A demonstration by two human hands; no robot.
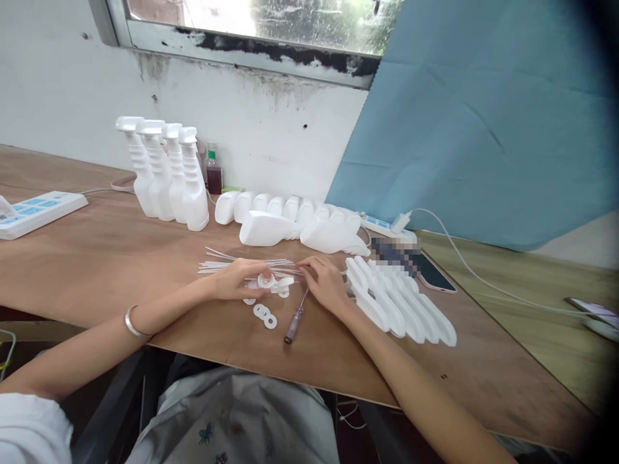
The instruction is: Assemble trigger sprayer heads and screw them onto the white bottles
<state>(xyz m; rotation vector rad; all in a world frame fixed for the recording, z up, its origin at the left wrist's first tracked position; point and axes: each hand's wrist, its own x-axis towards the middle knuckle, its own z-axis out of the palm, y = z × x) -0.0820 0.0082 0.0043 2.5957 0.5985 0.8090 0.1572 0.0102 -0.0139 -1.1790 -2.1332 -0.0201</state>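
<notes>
My left hand is closed around a white spray trigger head, its round collar turned towards me. Past it on the table lies a bunch of thin white tubes. At the right ends of these tubes, the fingertips of my right hand come together in a pinch on one thin tube. Several flat white washers lie below my left hand. A screwdriver with a see-through handle points up towards my right hand. Right of that hand, several white trigger heads lie side by side.
Several white spray bottles stand at the back left. More white bottles lie in front of the wall. A dark bottle stands behind them. Power strips sit left and right. A phone lies at the right.
</notes>
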